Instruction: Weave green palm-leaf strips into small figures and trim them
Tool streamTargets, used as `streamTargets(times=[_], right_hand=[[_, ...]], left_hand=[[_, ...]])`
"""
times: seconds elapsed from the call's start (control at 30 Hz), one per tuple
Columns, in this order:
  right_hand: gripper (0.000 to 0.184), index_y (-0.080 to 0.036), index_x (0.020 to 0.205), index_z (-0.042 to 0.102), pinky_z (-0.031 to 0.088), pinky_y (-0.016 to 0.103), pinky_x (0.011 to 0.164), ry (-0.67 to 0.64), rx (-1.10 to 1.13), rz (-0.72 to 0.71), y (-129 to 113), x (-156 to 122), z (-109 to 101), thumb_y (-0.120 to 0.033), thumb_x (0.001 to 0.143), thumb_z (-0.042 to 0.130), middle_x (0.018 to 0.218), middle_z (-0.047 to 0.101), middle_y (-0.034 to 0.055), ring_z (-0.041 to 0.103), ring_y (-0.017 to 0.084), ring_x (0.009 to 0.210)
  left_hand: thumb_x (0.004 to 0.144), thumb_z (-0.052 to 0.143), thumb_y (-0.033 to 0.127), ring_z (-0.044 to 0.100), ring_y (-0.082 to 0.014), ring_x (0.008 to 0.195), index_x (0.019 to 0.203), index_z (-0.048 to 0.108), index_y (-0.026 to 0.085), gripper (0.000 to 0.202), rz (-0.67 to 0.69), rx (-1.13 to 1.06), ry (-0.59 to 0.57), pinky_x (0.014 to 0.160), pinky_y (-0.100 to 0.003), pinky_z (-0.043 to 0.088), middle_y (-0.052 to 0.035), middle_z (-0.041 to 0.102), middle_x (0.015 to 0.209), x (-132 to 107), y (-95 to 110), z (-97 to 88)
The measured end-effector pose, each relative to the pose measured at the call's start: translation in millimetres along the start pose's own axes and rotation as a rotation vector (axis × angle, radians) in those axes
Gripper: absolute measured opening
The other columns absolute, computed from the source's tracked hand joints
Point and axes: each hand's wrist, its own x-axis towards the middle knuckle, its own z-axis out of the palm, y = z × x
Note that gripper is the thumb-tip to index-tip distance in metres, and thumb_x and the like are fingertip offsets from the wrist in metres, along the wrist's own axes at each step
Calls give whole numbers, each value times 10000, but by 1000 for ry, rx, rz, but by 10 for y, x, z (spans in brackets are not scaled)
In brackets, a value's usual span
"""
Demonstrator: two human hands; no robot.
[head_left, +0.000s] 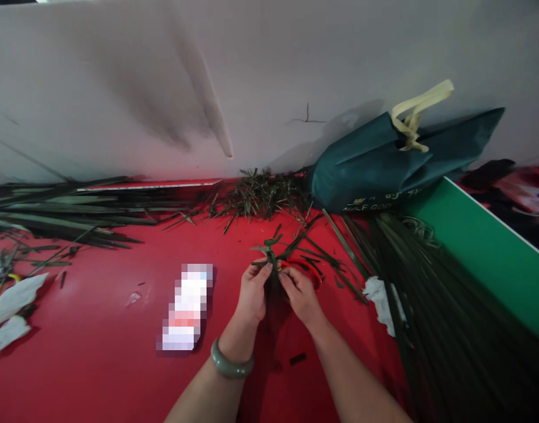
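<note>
A partly woven leaf-strip piece (272, 258) is pinched by left hand (252, 292) and right hand (299, 292); loose strip ends are left unwoven.

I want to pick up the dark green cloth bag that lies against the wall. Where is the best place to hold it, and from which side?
Take the green bag by its pale handles. They stick up free from the top of the slumped bag, away from the leaf strips lying in front of it. Coming from above looks easiest, because the wall blocks the back and the bag's soft body would likely sag if gripped.
</note>
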Motion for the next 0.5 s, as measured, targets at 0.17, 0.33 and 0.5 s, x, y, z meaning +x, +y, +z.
streamTargets(times=[0.17,0.33,0.5], right_hand=[[185,-193,720,483,378,216,460,161,126,20,-23,-13,1,-371,770,467,542,469,-35,434,100,481],[126,-194,800,509,433,240,557,160,-22,-75,-24,-40,15,-313,758,494,667,550,-1,513,122,589],[342,-204,1011,488,445,324,754,42,-191,-113,37,-48,50,-244,682,568,924,606,49,571,183,820]], left_hand=[[628,646,186,606,-115,654,791,584,145,179,11,21,3,668,-249,450,-5,660,701,6,-16,-7],[634,642,175,591,-91,659,730,534,165,145,81,44,21,678,-224,437,21,641,682,-3,-38,-3],[616,652,178,554,-70,608,669,498,167,164,106,97,48,635,-197,424,45,599,643,-13,-17,15]])
